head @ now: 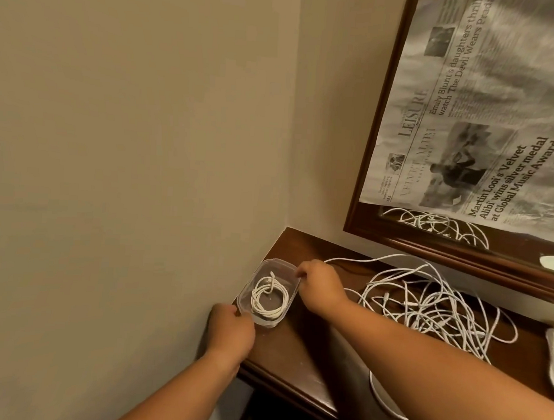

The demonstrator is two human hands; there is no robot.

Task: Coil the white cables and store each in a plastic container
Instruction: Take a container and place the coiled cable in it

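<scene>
Coiled cable (270,298) sits in the container (267,262); left hand (231,328) grips its near corner, right hand (319,285) pinches its rim. Next, probably: free another from the tangle (432,303).

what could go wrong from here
The coil in the container has an end standing up; it may spring out once let go.
The container sits near the table's front edge, held by the left hand and right hand; a shove might tip it off.
A strand of the tangle runs by the right hand and could snag.
</scene>
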